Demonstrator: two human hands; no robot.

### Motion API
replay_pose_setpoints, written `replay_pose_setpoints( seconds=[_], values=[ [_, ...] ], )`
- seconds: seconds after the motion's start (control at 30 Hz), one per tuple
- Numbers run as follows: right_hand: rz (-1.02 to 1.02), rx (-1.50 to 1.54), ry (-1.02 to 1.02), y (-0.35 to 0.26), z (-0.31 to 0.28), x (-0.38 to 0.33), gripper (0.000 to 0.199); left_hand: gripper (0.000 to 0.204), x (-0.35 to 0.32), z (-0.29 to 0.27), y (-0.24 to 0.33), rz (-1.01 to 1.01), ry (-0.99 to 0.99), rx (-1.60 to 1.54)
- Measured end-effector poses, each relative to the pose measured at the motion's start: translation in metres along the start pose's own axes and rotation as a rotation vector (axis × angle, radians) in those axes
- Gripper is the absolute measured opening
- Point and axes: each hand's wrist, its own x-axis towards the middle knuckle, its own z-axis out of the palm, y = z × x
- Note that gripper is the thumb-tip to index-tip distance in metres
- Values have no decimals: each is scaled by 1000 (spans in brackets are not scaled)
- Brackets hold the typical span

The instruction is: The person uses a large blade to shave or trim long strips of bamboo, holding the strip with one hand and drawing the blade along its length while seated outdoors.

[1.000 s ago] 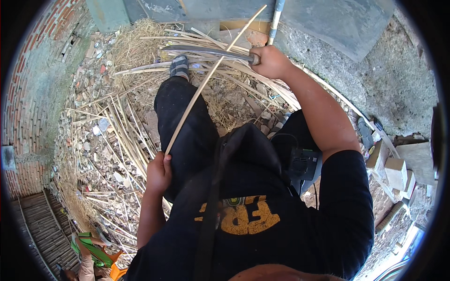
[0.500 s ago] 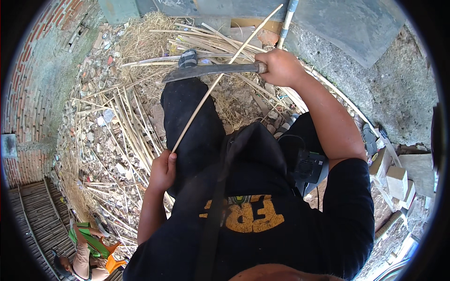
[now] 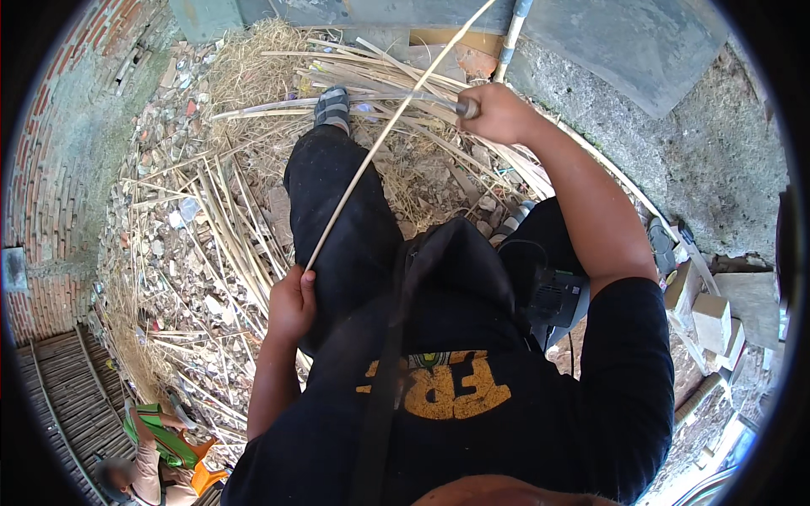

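My left hand (image 3: 291, 305) is closed around the lower end of a long, thin bamboo strip (image 3: 359, 173). The strip slants up and to the right across my leg, past the upper edge of the view. In my right hand (image 3: 499, 114) is the handle of a machete (image 3: 467, 108), gripped in a fist. Its blade, smeared by motion, points left and crosses the upper part of the strip. Whether blade and strip touch, I cannot tell.
Bamboo strips (image 3: 228, 219) lie over the rubble at left, with more piled beyond my foot (image 3: 332, 108). Dry straw (image 3: 253, 63) sits at the far left. A concrete wall (image 3: 582, 118) bounds the right. Another person (image 3: 152, 472) sits at lower left.
The machete blade has turned so its left end points farther away, and it is now blurred. The strip's far end has shifted slightly away and left. My left hand has barely moved.
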Motion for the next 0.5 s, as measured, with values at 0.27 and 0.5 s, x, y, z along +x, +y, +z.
replay_pose_setpoints(
  seconds=[0.27,0.5],
  values=[
    [3,-233,3,-11,-6,-8,21,37,-4,-4,5,-3,3,102],
    [-1,-130,22,-2,4,-2,14,36,-1,4,7,17,32,78]
  ],
)
